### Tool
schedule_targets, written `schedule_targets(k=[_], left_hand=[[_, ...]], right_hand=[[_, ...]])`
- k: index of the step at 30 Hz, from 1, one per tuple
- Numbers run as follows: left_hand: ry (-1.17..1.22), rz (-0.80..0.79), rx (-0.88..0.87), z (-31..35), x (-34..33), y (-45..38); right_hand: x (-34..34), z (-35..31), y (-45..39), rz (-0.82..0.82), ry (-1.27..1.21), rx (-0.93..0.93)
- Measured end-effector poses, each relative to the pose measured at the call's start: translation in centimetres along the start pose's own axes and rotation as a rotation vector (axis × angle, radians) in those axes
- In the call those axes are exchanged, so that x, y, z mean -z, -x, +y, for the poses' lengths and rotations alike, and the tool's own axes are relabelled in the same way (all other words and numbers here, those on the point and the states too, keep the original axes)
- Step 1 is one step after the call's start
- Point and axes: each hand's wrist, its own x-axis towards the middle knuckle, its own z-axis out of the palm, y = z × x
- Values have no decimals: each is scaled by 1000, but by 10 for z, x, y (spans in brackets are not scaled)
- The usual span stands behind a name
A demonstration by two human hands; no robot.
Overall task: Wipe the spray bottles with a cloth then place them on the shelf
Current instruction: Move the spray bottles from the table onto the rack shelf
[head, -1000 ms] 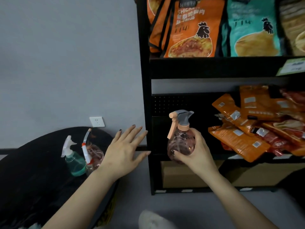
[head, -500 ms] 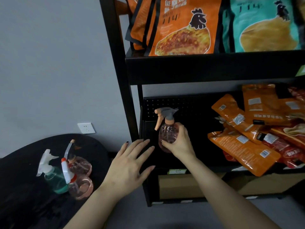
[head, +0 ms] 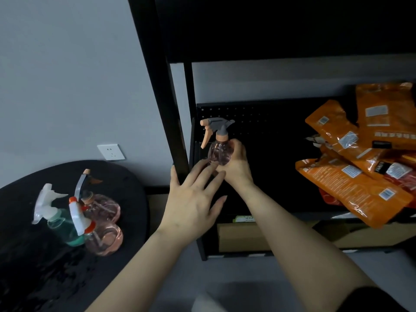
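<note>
Our right hand, gripping the clear pink spray bottle, has carried it deeper into the black metal shelf, so placing looks near, while our open left hand now reaches the shelf post.

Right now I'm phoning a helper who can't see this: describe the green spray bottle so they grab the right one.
Look at the round black table left of the black shelf; three spray bottles stand clustered on it. The green spray bottle is the leftmost. It alone has a teal-green body and an all-white trigger head; its two neighbours are pink.
</note>
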Motion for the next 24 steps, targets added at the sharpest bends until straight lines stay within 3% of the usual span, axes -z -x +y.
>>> schedule_targets(k=[17,24], left_hand=[[-7,-11,-32,-3,1,7],[19,15,-70,-9,10,26]], right_hand=[[1,-1,5,-67,74,12],[20,-10,37,-4,152,71]])
